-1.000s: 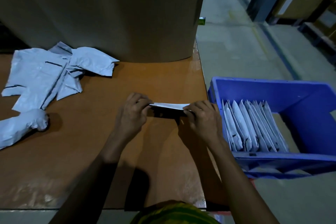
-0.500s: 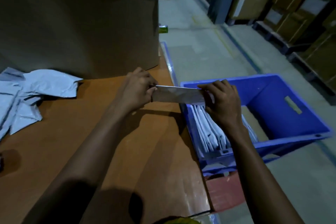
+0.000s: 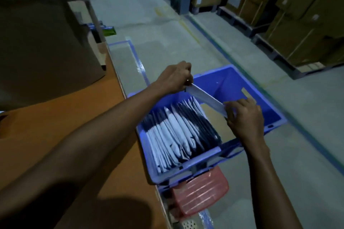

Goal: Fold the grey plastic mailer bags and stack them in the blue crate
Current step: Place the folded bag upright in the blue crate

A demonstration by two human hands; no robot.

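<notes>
I hold a folded grey mailer bag (image 3: pixel 204 97) edge-up over the blue crate (image 3: pixel 260 102). My left hand (image 3: pixel 174 78) pinches its far end and my right hand (image 3: pixel 243 115) pinches its near end. The bag hangs just right of a row of folded mailers (image 3: pixel 176 132) that stand on edge in the crate's left half. The crate's right half shows a bare brown floor. The unfolded mailers on the table are out of view.
The orange-brown table (image 3: pixel 55 135) lies to the left with a large cardboard box (image 3: pixel 37 33) on it. A red crate (image 3: pixel 201 189) sits under the blue one. Stacked cartons on pallets (image 3: pixel 288 15) line the far right across the concrete floor.
Both hands carried the folded mailer from the table rightward to above the crate. My view swung right, so the pile of unfolded mailers left the frame.
</notes>
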